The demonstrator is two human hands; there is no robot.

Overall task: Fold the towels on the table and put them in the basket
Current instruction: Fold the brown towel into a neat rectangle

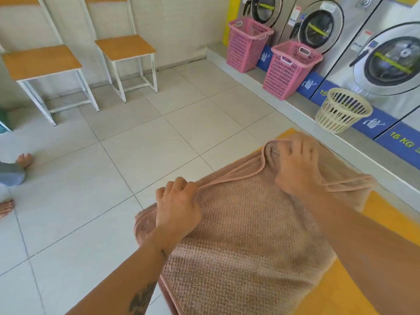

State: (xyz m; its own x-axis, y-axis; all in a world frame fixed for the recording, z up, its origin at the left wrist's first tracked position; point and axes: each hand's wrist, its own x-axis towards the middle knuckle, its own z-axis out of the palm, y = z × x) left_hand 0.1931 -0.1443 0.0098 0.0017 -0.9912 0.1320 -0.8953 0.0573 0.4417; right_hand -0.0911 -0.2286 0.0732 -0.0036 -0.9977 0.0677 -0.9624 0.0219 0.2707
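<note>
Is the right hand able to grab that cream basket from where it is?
Probably not right away. The right hand is busy gripping the towel, and the cream basket sits off the table, by the washers.

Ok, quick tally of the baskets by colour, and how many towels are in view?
Pink baskets: 2, far and near
Cream basket: 1
Towel: 1, gripped by left hand and right hand
Total: 4
</note>
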